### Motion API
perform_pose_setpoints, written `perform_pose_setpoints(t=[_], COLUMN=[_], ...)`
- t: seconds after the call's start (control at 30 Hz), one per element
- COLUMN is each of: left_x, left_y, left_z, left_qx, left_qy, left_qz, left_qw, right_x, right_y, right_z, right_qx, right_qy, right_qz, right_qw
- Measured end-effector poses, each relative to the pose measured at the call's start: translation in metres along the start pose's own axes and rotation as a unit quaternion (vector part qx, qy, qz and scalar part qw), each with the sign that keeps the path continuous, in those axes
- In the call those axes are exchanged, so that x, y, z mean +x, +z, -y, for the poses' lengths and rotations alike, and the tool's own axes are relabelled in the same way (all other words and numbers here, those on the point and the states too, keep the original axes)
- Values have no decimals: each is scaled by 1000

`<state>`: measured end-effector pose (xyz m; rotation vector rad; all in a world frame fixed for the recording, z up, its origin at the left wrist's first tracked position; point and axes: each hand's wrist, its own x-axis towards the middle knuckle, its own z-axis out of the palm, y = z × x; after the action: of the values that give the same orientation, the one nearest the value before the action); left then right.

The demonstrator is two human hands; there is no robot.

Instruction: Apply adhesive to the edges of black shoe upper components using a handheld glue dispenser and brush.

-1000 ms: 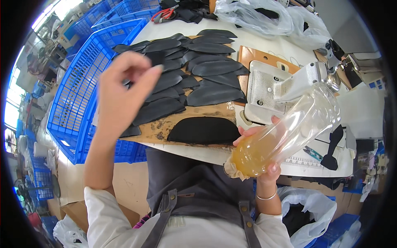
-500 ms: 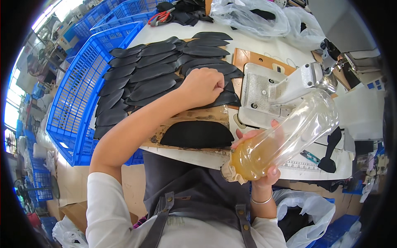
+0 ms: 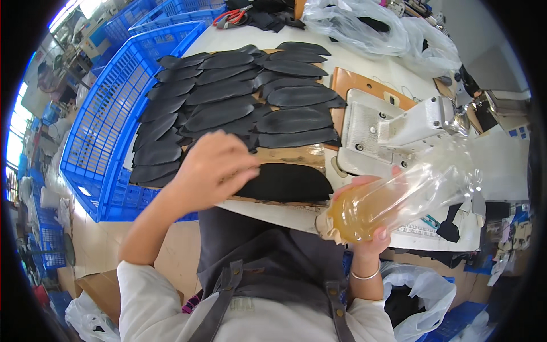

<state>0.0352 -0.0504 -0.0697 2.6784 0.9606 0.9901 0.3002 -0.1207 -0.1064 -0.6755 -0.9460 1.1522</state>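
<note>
Right fingers (image 3: 360, 182) clasp the bottle (image 3: 399, 196); left fingers (image 3: 242, 162) curl loosely near the black piece (image 3: 290, 182).

Right fingers (image 3: 359, 182) partly hidden by bottle (image 3: 393, 199)

We see a clear plastic bottle (image 3: 413, 185), yellow stuff (image 3: 358, 214) inside, tipped neck-down, and a black half-moon cloth (image 3: 290, 182) flat on brown wood (image 3: 293, 155).

head-worn fisheye looks down from above onto the worktable (image 3: 256, 35).
</note>
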Motion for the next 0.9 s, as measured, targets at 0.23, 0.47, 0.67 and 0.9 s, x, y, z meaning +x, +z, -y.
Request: perform_pose_setpoints(t=[0.23, 0.47, 0.67, 0.9], left_x=[-62, -73, -85, -80], left_y=[18, 26, 27, 31], left_z=[7, 18, 17, 20], left_qx=[10, -25, 38, 14], left_qy=[62, 95, 108, 110], left_qz=[-101, -159, -168, -151], left_qw=[993, 982, 979, 982], right_x=[31, 40, 43, 46], right_y=[58, 103, 119, 107], right_z=[-13, -39, -31, -37], right_qx=[-180, -331, -513, -445], right_qy=[-146, -194, -349, -277], right_qz=[70, 234, 293, 142], right_qw=[970, 893, 727, 840])
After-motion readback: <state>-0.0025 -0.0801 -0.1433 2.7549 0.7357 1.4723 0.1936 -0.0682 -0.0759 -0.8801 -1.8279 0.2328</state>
